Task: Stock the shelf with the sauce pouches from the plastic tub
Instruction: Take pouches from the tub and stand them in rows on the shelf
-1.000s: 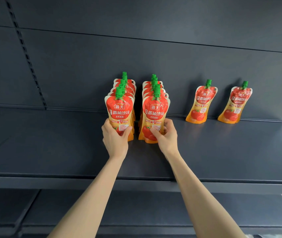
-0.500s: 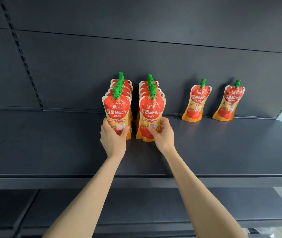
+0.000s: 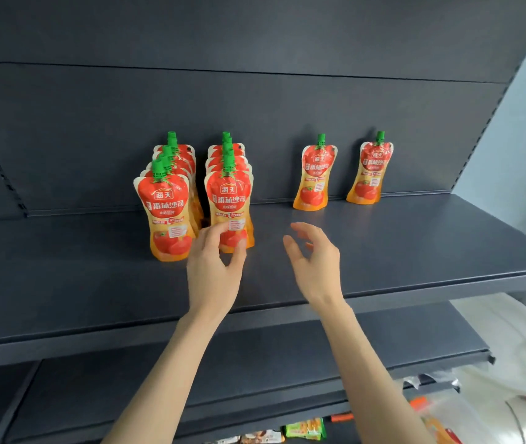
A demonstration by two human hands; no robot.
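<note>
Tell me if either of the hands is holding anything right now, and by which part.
Nothing is held. The left hand hovers open just in front of the nearest sauce pouch, fingers loose, not wrapped round it; the right hand is open above the shelf.

Two rows of sauce pouches stand front to back on the upper shelf (image 3: 415, 238): the left row (image 3: 167, 213) shows at least four, the right row (image 3: 229, 193) at least four as well, though overlap hides the exact count. Two single pouches stand apart to the right, one (image 3: 316, 177) and another (image 3: 371, 171). Two hands are in view, the left hand (image 3: 213, 267) and the right hand (image 3: 314, 264). Below, one lower shelf (image 3: 287, 357) shows.
</note>
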